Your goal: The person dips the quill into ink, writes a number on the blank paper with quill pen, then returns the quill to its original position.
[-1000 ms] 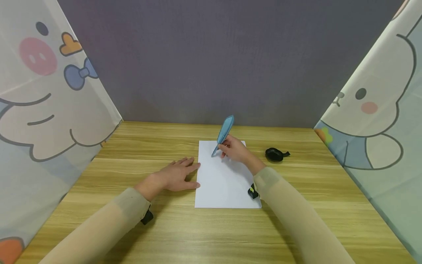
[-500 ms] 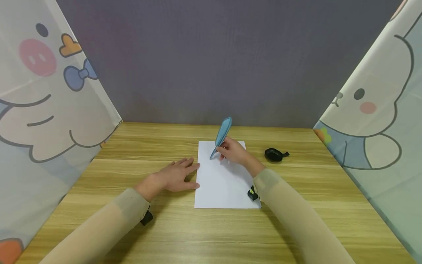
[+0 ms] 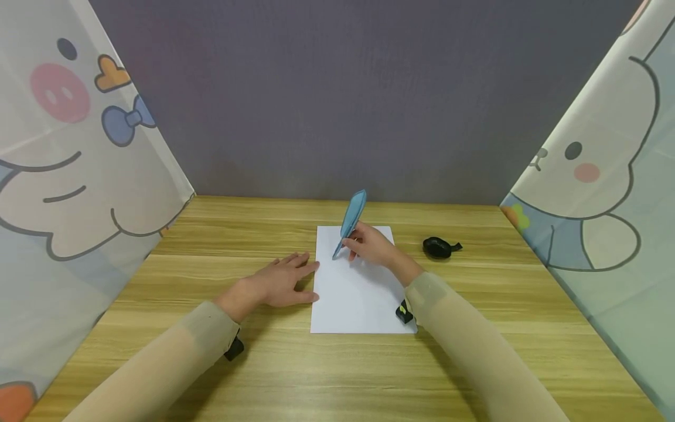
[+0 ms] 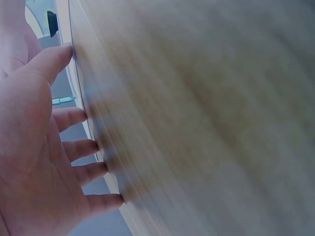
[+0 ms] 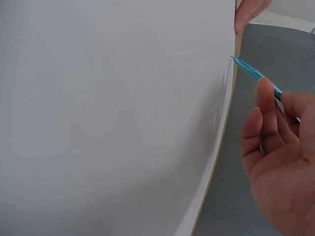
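A blue feather-shaped pen [image 3: 353, 214] leans over a white sheet of paper [image 3: 358, 299], its plume pointing up and its tip near the sheet's upper left. My right hand [image 3: 371, 245] pinches the pen low on its shaft. In the right wrist view the narrow pen barrel [image 5: 256, 73] ends right at the paper, where a thin line trails from the tip. My left hand [image 3: 282, 282] lies spread at the sheet's left edge, thumb and index fingertip on the margin. Its fingers [image 4: 81, 148] are straight in the left wrist view.
A small black oval object with a short strap [image 3: 439, 247] sits right of the paper on the wood-grain table [image 3: 253, 375]. A grey panel [image 3: 337, 105] rises at the back. Cartoon-printed cloths hang on the left [image 3: 105, 199] and right [image 3: 601, 234].
The right hand has drawn the pen slightly toward the body and to the left, its tip moving down the sheet. The left hand has stayed at the paper's edge.
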Demonstrator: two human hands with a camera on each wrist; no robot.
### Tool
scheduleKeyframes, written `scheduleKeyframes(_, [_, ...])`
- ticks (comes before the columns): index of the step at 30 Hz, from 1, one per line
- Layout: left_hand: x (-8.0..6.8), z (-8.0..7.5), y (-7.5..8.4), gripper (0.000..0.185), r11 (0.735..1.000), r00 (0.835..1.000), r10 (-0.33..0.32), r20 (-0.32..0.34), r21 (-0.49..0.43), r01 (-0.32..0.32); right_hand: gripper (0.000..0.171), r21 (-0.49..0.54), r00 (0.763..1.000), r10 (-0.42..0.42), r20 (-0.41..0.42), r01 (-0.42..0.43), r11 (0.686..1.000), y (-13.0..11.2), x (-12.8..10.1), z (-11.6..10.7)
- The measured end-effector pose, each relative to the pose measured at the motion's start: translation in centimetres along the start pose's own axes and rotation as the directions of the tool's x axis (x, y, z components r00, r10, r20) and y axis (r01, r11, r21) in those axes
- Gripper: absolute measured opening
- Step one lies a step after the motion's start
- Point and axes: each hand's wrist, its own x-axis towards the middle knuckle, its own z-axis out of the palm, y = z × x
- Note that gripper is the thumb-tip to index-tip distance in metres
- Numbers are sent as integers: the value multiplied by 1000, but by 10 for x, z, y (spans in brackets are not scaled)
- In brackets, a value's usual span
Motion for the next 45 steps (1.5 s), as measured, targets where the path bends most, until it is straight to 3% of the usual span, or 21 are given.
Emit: scheduleKeyframes(45, [2, 0, -1, 88, 1000, 1000, 1, -5, 2, -1, 20, 11, 996, -35, 87, 35, 999, -9, -16, 9])
